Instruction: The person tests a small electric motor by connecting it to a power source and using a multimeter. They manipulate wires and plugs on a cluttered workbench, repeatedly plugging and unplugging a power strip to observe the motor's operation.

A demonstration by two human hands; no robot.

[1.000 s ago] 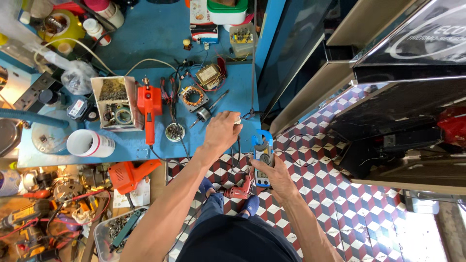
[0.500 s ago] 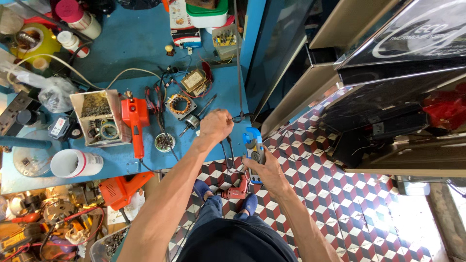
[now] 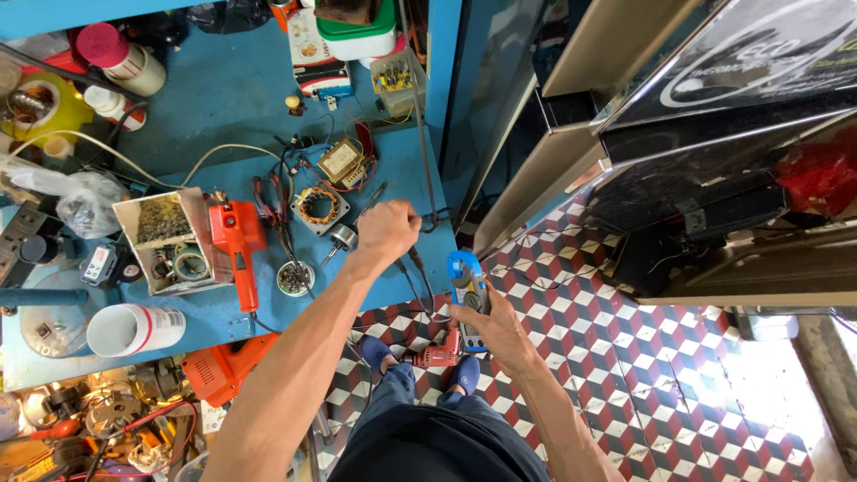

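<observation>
Over checkered floor, right hand (image 3: 500, 328) clasps clamp meter (image 3: 468, 295).

Bare blue bench (image 3: 223, 98) lies open beyond the stator (image 3: 319, 207), transformer (image 3: 340, 162) and wires crowding the left hand (image 3: 386, 230)

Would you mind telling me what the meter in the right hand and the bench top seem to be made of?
The meter looks like moulded plastic, a blue clamp on a grey body with a smooth, slightly glossy surface. The bench top looks like painted board or sheet, matte blue with scuffs; what lies under the paint cannot be told.
</observation>
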